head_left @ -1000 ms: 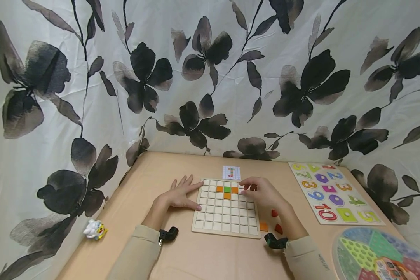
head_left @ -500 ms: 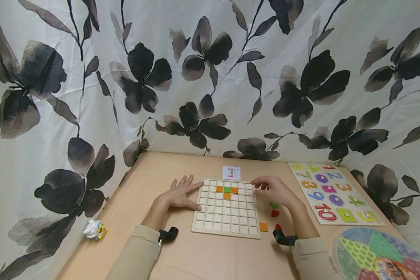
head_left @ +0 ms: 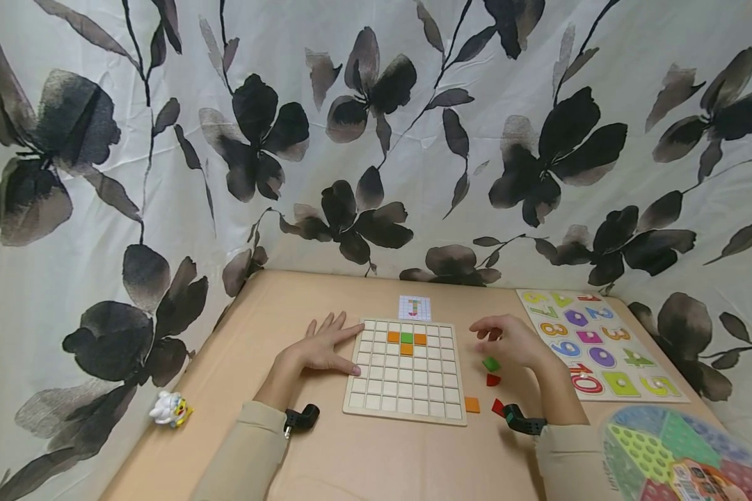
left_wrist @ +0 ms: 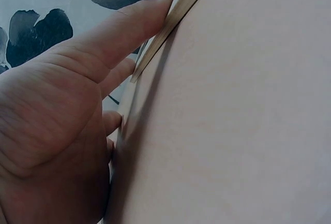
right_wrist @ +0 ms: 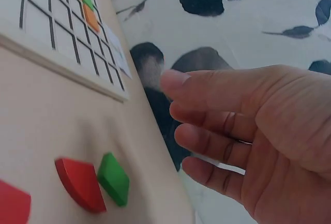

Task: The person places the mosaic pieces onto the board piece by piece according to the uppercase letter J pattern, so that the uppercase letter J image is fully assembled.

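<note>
A wooden grid board (head_left: 407, 390) lies on the table, with three orange tiles and a green tile (head_left: 406, 338) set in its upper cells. My left hand (head_left: 318, 350) rests at the board's left edge, fingers spread, the thumb (left_wrist: 155, 1) touching the frame. Off the board's right side my right hand (head_left: 512, 339) hovers with relaxed, slightly bent fingers and nothing between them. Beneath it on the table lie a green tile (right_wrist: 114, 179) and a red quarter-round tile (right_wrist: 81, 184). Closer to me are another red tile (head_left: 498, 407) and an orange square tile (head_left: 472, 405).
A small card with a grid pattern (head_left: 414, 308) lies beyond the board. At the right are a number puzzle board (head_left: 601, 348) and a round, multicoloured board (head_left: 664, 452). A small white toy figure (head_left: 170, 410) sits near the left edge; a floral cloth (head_left: 376, 153) hangs behind.
My right hand has moved right, from over the board's upper right corner to beside it, uncovering the green tile on the table. The left hand has stayed in place.
</note>
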The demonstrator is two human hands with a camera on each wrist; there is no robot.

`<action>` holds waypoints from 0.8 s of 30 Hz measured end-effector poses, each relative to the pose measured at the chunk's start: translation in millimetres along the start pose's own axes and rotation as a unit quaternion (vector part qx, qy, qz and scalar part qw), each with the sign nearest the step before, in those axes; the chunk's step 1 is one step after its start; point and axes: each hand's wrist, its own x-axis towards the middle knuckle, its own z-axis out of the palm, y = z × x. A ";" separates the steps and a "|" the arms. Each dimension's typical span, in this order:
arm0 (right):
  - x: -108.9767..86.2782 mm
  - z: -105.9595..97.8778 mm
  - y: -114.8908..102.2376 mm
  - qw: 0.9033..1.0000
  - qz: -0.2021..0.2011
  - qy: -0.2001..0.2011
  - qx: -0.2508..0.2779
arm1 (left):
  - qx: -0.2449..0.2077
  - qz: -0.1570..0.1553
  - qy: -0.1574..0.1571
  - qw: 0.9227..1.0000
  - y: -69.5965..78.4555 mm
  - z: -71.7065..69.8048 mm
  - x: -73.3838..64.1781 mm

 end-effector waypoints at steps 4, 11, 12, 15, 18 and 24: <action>-3.8 -3.1 8.6 1.000 0.005 -0.001 -0.006 | 0.002 -0.001 0.001 1.000 -1.0 1.9 -0.1; -8.2 -6.1 21.0 1.000 0.007 -0.016 -0.002 | 0.000 0.002 0.010 1.000 -2.0 5.5 -0.5; -8.8 -6.4 22.0 1.000 0.010 -0.018 -0.001 | -0.001 0.002 0.010 1.000 -1.8 5.5 -0.6; -10.6 -6.9 24.7 0.999 0.018 -0.029 0.000 | -0.001 0.003 0.010 1.000 -2.0 5.6 -0.5; -12.4 -6.7 26.2 0.999 0.028 -0.038 0.002 | -0.002 0.003 0.009 1.000 -1.4 4.6 -0.6; -12.7 -6.1 31.7 0.998 0.024 -0.055 0.011 | 0.002 0.004 0.009 1.000 -1.5 4.4 -0.3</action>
